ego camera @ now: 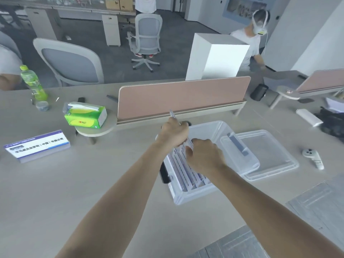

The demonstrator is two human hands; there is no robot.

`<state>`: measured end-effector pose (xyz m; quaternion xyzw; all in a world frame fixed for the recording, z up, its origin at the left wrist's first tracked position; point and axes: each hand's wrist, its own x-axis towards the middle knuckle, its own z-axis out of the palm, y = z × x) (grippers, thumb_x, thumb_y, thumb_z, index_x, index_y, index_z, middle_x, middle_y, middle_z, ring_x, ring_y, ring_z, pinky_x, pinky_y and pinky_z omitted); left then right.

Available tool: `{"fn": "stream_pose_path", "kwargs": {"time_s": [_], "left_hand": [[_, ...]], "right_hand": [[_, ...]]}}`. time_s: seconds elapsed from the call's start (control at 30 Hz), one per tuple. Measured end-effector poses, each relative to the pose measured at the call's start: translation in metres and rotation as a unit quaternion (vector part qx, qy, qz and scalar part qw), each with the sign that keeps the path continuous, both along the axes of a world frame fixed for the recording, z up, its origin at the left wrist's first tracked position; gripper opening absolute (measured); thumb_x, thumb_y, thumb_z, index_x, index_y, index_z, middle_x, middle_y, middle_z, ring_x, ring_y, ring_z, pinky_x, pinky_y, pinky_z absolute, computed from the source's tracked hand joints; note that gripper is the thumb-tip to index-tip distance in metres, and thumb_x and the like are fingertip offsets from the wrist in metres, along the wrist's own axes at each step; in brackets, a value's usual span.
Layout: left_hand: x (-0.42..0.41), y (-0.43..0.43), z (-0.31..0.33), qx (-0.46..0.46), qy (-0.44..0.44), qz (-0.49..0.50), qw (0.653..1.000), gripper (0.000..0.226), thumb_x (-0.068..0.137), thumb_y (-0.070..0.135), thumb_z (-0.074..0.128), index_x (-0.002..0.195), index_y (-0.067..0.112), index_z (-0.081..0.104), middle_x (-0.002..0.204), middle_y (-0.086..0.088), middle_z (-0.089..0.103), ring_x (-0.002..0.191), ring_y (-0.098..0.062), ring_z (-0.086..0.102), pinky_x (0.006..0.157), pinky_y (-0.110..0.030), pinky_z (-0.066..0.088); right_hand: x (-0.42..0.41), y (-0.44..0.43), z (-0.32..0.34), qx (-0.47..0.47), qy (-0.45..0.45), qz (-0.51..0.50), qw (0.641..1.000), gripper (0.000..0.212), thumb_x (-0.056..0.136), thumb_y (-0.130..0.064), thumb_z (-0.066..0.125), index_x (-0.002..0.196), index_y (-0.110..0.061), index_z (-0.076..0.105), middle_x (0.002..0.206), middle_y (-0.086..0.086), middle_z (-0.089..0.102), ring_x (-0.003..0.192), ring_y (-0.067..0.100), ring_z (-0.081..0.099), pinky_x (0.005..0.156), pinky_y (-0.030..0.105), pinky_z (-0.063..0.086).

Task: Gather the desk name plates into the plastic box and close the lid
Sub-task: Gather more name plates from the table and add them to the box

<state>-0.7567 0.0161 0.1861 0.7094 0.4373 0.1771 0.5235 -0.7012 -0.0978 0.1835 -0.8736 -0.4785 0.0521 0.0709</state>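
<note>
Leaves one name plate (37,147) out on the desk (93,183), well left of the box (188,196), long side running left to right. Puts the left hand (174,133) nearer it, though gripping a second plate (171,113) upright at the box's far rim. Shows the right hand (204,157) pinching the stacked plates (186,174) inside; lid (242,159) lying right, off.

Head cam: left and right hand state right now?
Left hand: closed around one name plate, held over the plastic box.
Right hand: closed on the stacked plates inside the box.
</note>
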Motion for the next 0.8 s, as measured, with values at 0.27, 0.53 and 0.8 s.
{"fn": "stream_pose_path", "kwargs": {"time_s": [0.27, 0.53, 0.8], "left_hand": [[0.086, -0.005, -0.017, 0.025, 0.084, -0.038, 0.995, 0.031, 0.087, 0.018, 0.038, 0.068, 0.003, 0.057, 0.063, -0.012, 0.067, 0.046, -0.021, 0.056, 0.048, -0.022, 0.047], [0.196, -0.032, -0.033, -0.025, 0.127, -0.019, 0.991, 0.037, 0.087, 0.036, 0.043, 0.09, 0.006, 0.063, 0.065, -0.008, 0.067, 0.058, -0.025, 0.059, 0.061, -0.027, 0.05], [0.177, -0.01, -0.072, 0.127, 0.273, 0.023, 0.953, 0.039, 0.101, 0.031, 0.028, 0.093, 0.003, 0.053, 0.101, -0.02, 0.063, 0.092, -0.038, 0.059, 0.08, -0.043, 0.048]], "right_hand": [[0.106, -0.002, -0.02, -0.062, 0.158, 0.025, 0.985, 0.063, 0.093, -0.053, 0.039, 0.145, -0.018, 0.044, 0.127, 0.007, 0.063, 0.107, 0.026, 0.062, 0.08, 0.034, 0.05], [0.223, -0.008, -0.037, -0.094, 0.229, 0.104, 0.963, 0.02, 0.097, -0.018, 0.034, 0.085, -0.007, 0.046, 0.083, 0.007, 0.052, 0.059, 0.015, 0.05, 0.047, 0.025, 0.033], [0.268, -0.003, -0.058, -0.071, 0.356, 0.041, 0.931, 0.028, 0.092, -0.007, 0.041, 0.065, -0.011, 0.033, 0.063, 0.006, 0.036, 0.05, 0.02, 0.032, 0.046, 0.027, 0.024]]}}
